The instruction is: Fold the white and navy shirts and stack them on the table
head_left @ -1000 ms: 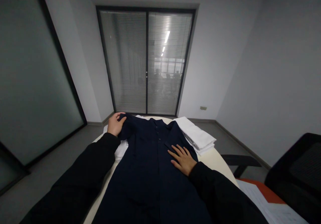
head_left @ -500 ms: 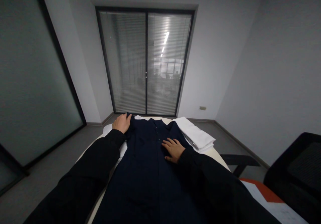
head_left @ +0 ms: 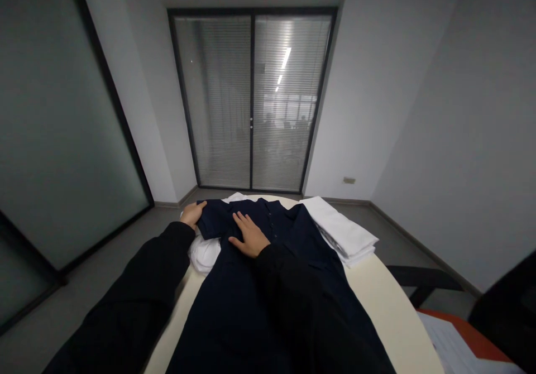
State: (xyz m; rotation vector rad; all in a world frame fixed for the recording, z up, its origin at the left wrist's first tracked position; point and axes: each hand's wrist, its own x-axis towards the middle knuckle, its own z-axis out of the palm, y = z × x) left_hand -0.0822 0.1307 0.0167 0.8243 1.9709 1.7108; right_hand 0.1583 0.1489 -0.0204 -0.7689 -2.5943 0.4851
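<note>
A dark navy short-sleeved shirt [head_left: 234, 301] with a buttoned placket lies spread over a pale round-edged table [head_left: 389, 290], its collar at the far end. My left hand [head_left: 193, 214] grips the end of the left sleeve, thumb on top, and the sleeve stretches out to the side. On the upper left chest of the shirt, my right hand [head_left: 250, 236] lies flat with fingers spread. White cloth [head_left: 205, 254] shows bunched under the left sleeve. Part of the shirt's front is hidden beneath my right forearm.
Folded white cloth [head_left: 341, 226] is stacked at the table's far right edge. A black chair [head_left: 508, 312] stands on the right, near papers [head_left: 450, 340] on an orange-red surface [head_left: 488, 343]. Beyond the table is a glass door with blinds [head_left: 251, 106].
My left hand has drawn the sleeve outward to the left and lower. My right hand has slid left across the shirt from the placket to the chest. The view has shifted slightly.
</note>
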